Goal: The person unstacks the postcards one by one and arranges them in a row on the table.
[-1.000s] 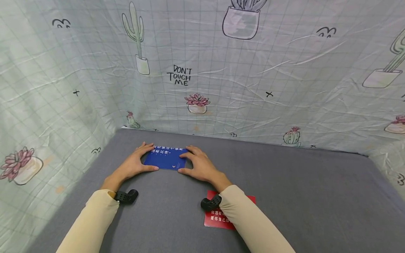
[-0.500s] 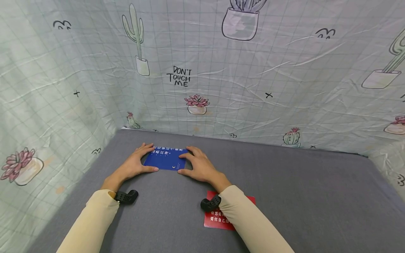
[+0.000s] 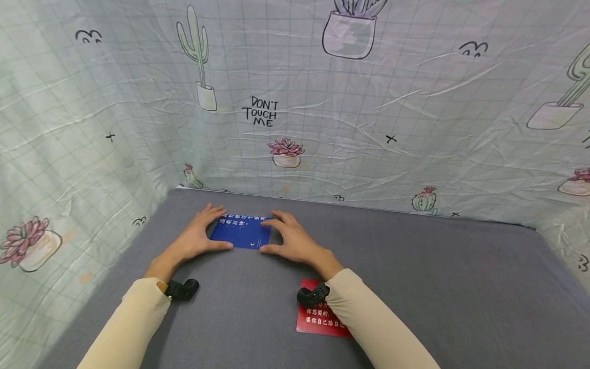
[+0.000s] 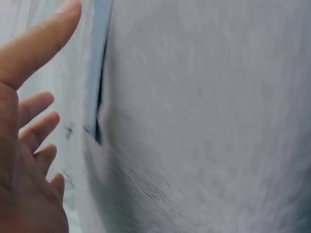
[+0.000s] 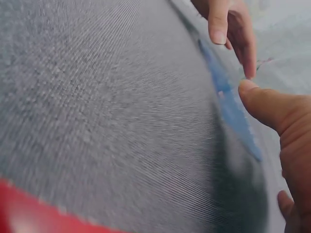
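Note:
A blue card point(image 3: 241, 236) with white writing and a small moon lies on the grey tabletop near the back, between my two hands. My left hand point(image 3: 195, 236) is at its left end, fingers spread, with the thumb by the near corner. At the right end is my right hand point(image 3: 295, 238), its fingers and thumb apart around the edge. In the right wrist view the card point(image 5: 228, 97) lies low, and the right thumb point(image 5: 267, 104) stands off above it. The left wrist view shows the left hand point(image 4: 29, 136) with loose, spread fingers and nothing between them.
A red card point(image 3: 318, 323) with white writing lies nearer the front, partly under the right forearm. Grey cloth point(image 3: 438, 287) covers the table. A curtain point(image 3: 322, 102) printed with cacti hangs at the back and sides. Each wrist wears a black camera band point(image 3: 182, 290).
Both hands have loosened and lifted slightly off the blue card, which stays in nearly the same place. The right forearm has shifted a little right, showing more of the red card's writing.

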